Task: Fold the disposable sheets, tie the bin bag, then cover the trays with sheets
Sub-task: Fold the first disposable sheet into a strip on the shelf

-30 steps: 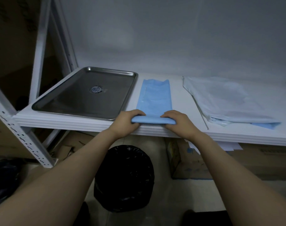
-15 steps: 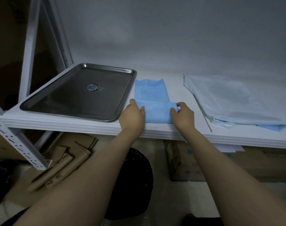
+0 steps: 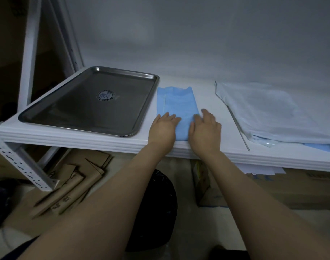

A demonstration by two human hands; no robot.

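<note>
Hands first: I have the left hand [image 3: 163, 128] flat on the near left edge of the blue sheet [image 3: 178, 102], fingers straight and close together, gripping nothing. The right hand [image 3: 204, 130] presses the sheet's near right side, fingers straight and a little spread; its fingertips are blurred. The sheet, folded into a narrow strip, runs away from the fingertips toward the wall, and its near end lies under both palms at the shelf [image 3: 85, 141] edge. Just left of the left fingers, close beside the sheet, sits the steel tray [image 3: 75, 109], with a round stamp in its middle. Well right of the right fingers lies a pale pile of sheets [image 3: 263, 113], a blue corner showing underneath. Below my wrists, under the shelf, I make out the black bin bag [image 3: 156, 212], with flattened cardboard [image 3: 70, 192] to its left.
</note>
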